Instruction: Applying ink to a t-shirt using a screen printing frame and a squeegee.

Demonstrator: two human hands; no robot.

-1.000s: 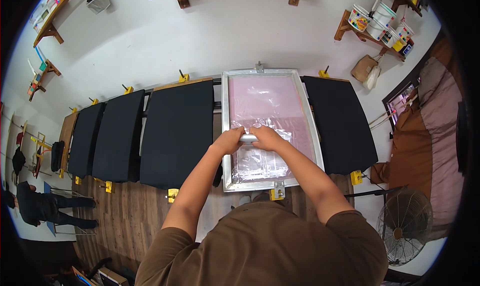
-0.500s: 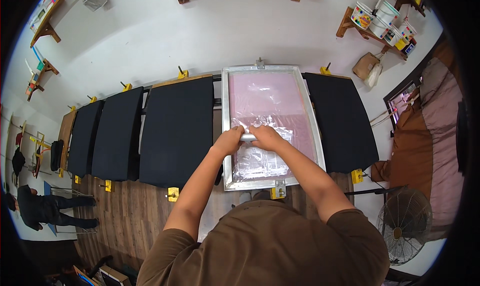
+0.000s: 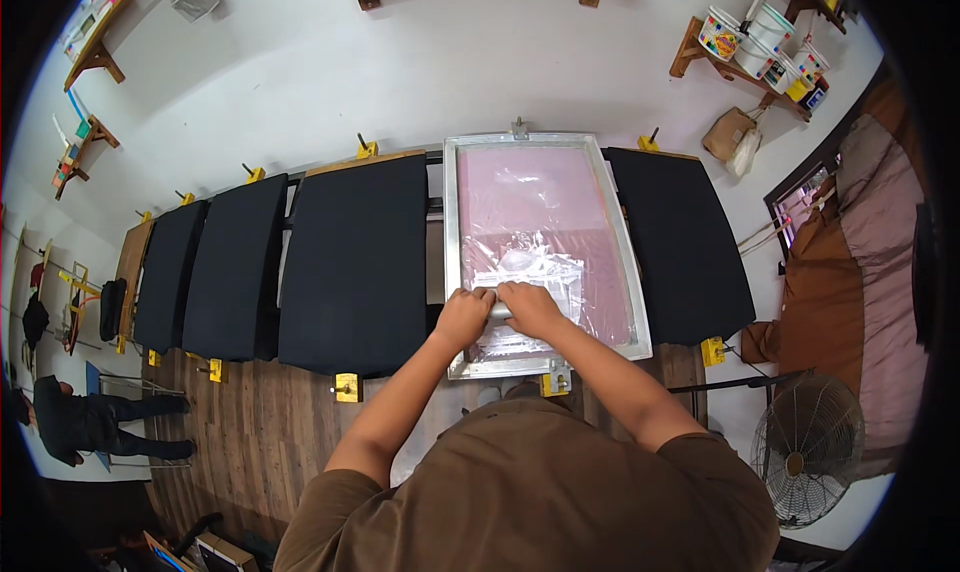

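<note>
A silver-framed printing screen (image 3: 453, 202) lies flat, its mesh (image 3: 530, 187) pinkish and covered with shiny, wrinkled clear film. White, print-like patches show in its near half. My left hand (image 3: 466, 318) and my right hand (image 3: 531, 310) sit side by side over that near half, both closed around a silver squeegee (image 3: 499, 311). Only a short stretch of its handle shows between them; my hands hide the rest, and its blade cannot be made out. Yellow-and-metal clamps, one near clamp (image 3: 556, 380) among them, stand at the screen's ends.
Several boards covered in black cloth (image 3: 355, 262) stand left of the screen; another black board (image 3: 680, 247) is at its right. A standing fan (image 3: 808, 452) is at lower right. Paint tubs (image 3: 765, 32) fill a wall shelf. Far left, another person (image 3: 80, 417) bends over.
Both my hands have drawn the squeegee nearer to my body along the screen. The screen and the black boards stay in place.
</note>
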